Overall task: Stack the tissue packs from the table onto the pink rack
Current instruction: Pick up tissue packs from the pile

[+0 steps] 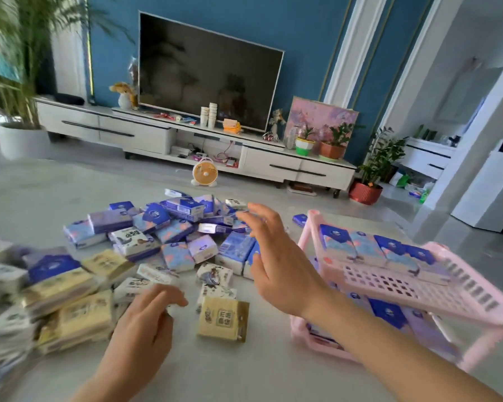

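Note:
A heap of tissue packs (169,227), blue, purple, white and yellow, covers the left and middle of the table. The pink rack (436,288) stands at the right; several blue packs (369,250) line its top shelf, and more blue packs (389,314) lie on the shelf below. My right hand (273,256) hovers open over the blue packs at the heap's right side, fingers spread, holding nothing. My left hand (148,323) is lower, fingers loosely curled and empty, next to a yellow pack (222,319) that lies alone in front.
The grey table (215,372) has bare surface near its front edge. Stacks of yellow and white packs (26,300) crowd the left edge. Beyond the table stand a TV cabinet (157,132) with a television, a small orange fan (205,172) and potted plants (369,181).

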The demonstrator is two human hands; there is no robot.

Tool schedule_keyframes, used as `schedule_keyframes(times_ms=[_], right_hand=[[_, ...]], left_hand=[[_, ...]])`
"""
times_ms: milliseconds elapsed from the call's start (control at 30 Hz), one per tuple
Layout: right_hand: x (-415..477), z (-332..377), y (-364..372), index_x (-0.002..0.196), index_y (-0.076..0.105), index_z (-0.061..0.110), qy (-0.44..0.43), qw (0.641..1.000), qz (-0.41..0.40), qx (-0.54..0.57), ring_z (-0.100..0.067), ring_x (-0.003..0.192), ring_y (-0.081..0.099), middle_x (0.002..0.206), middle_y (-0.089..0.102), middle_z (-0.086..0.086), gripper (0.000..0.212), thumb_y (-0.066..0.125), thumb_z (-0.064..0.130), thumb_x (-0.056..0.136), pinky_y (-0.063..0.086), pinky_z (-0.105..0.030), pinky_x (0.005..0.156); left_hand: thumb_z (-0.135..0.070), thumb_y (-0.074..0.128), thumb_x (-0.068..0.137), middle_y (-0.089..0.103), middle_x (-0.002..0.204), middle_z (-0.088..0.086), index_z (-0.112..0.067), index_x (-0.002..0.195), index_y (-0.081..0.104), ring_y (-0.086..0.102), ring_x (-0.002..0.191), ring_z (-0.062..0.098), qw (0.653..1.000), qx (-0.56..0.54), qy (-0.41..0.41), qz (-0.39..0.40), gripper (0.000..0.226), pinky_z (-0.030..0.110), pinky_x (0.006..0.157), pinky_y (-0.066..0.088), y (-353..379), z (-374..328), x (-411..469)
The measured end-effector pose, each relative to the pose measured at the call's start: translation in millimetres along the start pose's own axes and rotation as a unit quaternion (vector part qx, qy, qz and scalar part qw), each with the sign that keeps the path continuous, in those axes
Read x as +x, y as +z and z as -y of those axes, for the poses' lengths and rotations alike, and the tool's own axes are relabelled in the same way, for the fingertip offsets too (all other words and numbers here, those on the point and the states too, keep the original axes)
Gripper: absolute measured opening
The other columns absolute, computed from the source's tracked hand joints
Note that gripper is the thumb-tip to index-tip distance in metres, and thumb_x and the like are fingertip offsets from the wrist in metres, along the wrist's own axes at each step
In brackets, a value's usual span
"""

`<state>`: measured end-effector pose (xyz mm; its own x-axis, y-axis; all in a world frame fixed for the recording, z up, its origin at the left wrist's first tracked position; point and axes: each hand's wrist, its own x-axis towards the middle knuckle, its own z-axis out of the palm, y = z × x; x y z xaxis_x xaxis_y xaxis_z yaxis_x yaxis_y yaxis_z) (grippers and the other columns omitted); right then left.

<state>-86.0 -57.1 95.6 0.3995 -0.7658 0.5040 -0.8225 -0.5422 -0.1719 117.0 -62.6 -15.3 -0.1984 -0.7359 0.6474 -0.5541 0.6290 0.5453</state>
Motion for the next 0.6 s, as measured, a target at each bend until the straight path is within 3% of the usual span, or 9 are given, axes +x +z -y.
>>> schedule_keyframes(times_ms=[100, 167, 233, 367, 500, 600], right_hand=[[33, -8, 46, 0.141, 0.022, 0.016, 0.23, 0.965, -0.024, 0.126, -0.023, 0.127, 0.036, 0.14, 0.022, -0.006, 0.064, 0.046, -0.003, 0.084, 0.036, -0.033, 0.103], [55, -24, 65, 0.139, 0.027, 0.012, 0.373, 0.914, -0.049, 0.15, -0.025, 0.127, 0.034, 0.139, 0.028, -0.012, 0.059, 0.051, 0.006, 0.086, 0.032, -0.03, 0.102], [73, -47, 76, 0.138, 0.031, 0.014, 0.455, 0.876, -0.074, 0.144, -0.027, 0.124, 0.038, 0.138, 0.032, -0.013, 0.056, 0.053, 0.015, 0.087, 0.035, -0.033, 0.099], [100, -95, 95, 0.142, 0.028, 0.023, 0.475, 0.869, -0.07, 0.119, -0.031, 0.129, 0.037, 0.145, 0.026, -0.013, 0.066, 0.061, 0.028, 0.084, 0.037, -0.036, 0.097], [124, -124, 107, 0.146, 0.02, 0.031, 0.48, 0.874, 0.039, 0.062, -0.033, 0.143, 0.01, 0.156, -0.001, -0.009, 0.089, 0.061, 0.064, 0.074, 0.023, -0.051, 0.112], [131, -134, 108, 0.145, 0.025, 0.031, 0.479, 0.865, 0.145, 0.035, -0.033, 0.141, 0.015, 0.155, 0.003, -0.007, 0.099, 0.062, 0.074, 0.063, 0.023, -0.048, 0.113]], left_hand=[[-0.009, 0.033, 0.075, 0.055, 0.097, -0.011, -0.024, 0.089, 0.054, 0.053, 0.086, 0.006, 0.998, 0.004, 0.058, 0.011, 0.029, 0.016, 0.073, 0.04, 1, 0, 2], [-0.006, 0.035, 0.076, 0.057, 0.094, -0.005, -0.018, 0.086, 0.056, 0.054, 0.082, 0.01, 0.996, 0.0, 0.082, 0.031, 0.027, 0.016, 0.07, 0.04, -3, 2, 11], [-0.004, 0.035, 0.074, 0.058, 0.092, -0.003, -0.015, 0.083, 0.058, 0.053, 0.08, 0.009, 0.995, 0.014, 0.093, 0.038, 0.027, 0.014, 0.069, 0.038, -5, 10, 20], [-0.005, 0.034, 0.072, 0.062, 0.089, -0.001, -0.014, 0.08, 0.06, 0.048, 0.077, 0.008, 0.997, 0.024, 0.065, 0.028, 0.028, 0.013, 0.069, 0.032, -12, 26, 33], [-0.008, 0.035, 0.073, 0.06, 0.088, -0.002, -0.015, 0.079, 0.061, 0.053, 0.071, 0.011, 0.998, -0.006, 0.061, 0.003, 0.028, 0.016, 0.062, 0.035, -11, 21, 37], [-0.008, 0.035, 0.072, 0.059, 0.089, -0.002, -0.016, 0.078, 0.057, 0.058, 0.07, 0.015, 0.996, -0.02, 0.088, 0.009, 0.024, 0.023, 0.057, 0.046, -7, 19, 37]])
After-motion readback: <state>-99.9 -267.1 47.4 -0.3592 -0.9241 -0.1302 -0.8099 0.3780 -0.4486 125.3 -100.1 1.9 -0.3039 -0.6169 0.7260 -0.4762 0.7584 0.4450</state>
